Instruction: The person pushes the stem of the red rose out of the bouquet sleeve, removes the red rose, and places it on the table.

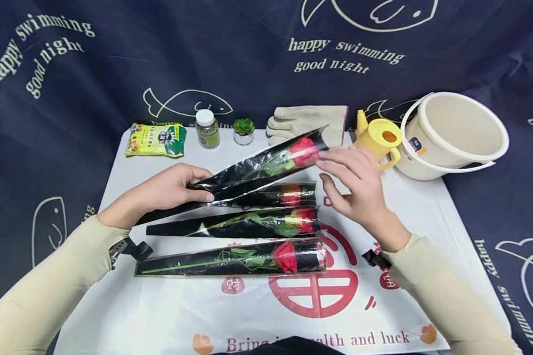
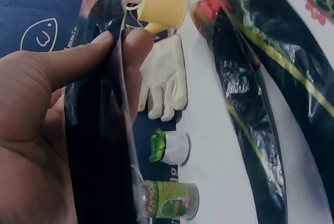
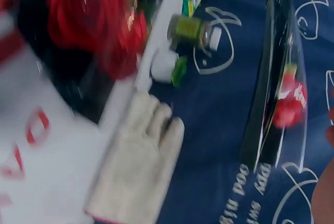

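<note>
White table (image 1: 169, 315), held rose (image 1: 248, 170) aslant, bloom (image 1: 304, 151) upper right

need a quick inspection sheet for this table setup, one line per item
surface: white cloth with red print
job's things: raised wrapped rose; far rose, middle rose and near rose lie wrapped below it
clutter: packet, jar, potted plant, glove, watering can, bucket along the back
grips: left hand holds the raised wrapped rose; right hand is at its bloom end, contact unclear
cables: nothing seen
surroundings: dark blue fabric with fish outlines and lettering
</note>
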Available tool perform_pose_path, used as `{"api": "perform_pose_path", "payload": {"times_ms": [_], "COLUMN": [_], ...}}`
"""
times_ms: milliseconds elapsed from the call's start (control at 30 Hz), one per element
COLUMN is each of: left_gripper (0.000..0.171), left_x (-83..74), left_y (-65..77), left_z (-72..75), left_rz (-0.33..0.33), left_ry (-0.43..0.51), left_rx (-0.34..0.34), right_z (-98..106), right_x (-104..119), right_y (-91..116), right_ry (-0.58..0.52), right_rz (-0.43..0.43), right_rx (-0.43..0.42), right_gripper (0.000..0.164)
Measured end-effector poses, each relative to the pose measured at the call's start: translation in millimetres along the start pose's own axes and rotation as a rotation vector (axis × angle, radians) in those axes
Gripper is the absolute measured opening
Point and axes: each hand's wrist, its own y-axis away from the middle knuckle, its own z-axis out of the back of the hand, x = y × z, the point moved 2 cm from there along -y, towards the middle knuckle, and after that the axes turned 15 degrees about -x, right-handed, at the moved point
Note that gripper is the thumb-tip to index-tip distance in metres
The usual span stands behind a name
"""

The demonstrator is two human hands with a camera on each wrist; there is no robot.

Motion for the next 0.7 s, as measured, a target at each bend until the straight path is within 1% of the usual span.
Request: {"api": "perform_pose_path", "payload": {"times_ms": [33,67,100,133,233,267,300,333,367,400,467,533,567,633,700], "left_gripper": [0.016,0.016,0.016,0.017,0.018,0.018,0.019,0.019,0.019,0.019,0.022,0.029,0.029,0.025,0.027], "left_x": [0.2,-0.1,-0.4,-0.8,-4.1,-5.8,-7.7,-9.7,-11.7,-13.4,-15.4,-15.3,-14.7,-12.5,-10.8], "left_y": [-0.8,-1.6,-2.3,-3.1,-6.0,-7.1,-8.4,-9.8,-11.1,-12.4,-14.1,-15.8,-16.7,-18.7,-20.3], "left_z": [0.3,0.5,0.7,1.0,0.6,-0.4,-1.7,-3.2,-5.1,-7.1,-10.4,-12.1,-12.7,-14.0,-15.0], "left_rz": [-0.004,-0.008,-0.013,-0.018,-0.030,-0.032,-0.039,-0.047,-0.056,-0.060,-0.057,-0.034,-0.023,0.002,0.015], "left_ry": [-0.010,-0.012,-0.014,-0.006,0.036,0.055,0.066,0.072,0.071,0.066,0.048,-0.002,-0.034,-0.089,-0.141], "left_rx": [-0.019,-0.031,-0.040,-0.046,-0.055,-0.048,-0.042,-0.035,-0.028,-0.021,-0.015,-0.054,-0.080,-0.127,-0.165], "right_z": [-1,-2,-5,-8,-22,-28,-33,-38,-43,-47,-55,-62,-65,-69,-73], "right_x": [3,5,7,6,1,-1,-3,-5,-6,-8,-10,-12,-13,-14,-14], "right_y": [4,8,14,20,40,46,50,53,55,55,54,52,50,49,48], "right_ry": [-0.041,-0.094,-0.153,-0.206,-0.374,-0.429,-0.479,-0.535,-0.598,-0.654,-0.719,-0.748,-0.746,-0.726,-0.714], "right_rz": [-0.073,-0.169,-0.294,-0.444,-0.936,-1.074,-1.191,-1.286,-1.356,-1.398,-1.431,-1.436,-1.425,-1.410,-1.409], "right_rx": [-0.013,-0.013,0.010,0.045,0.174,0.198,0.208,0.190,0.150,0.089,-0.074,-0.248,-0.321,-0.438,-0.500], "right_gripper": [0.020,0.018,0.016,0.018,0.030,0.034,0.037,0.039,0.041,0.041,0.042,0.041,0.039,0.036,0.033]}}
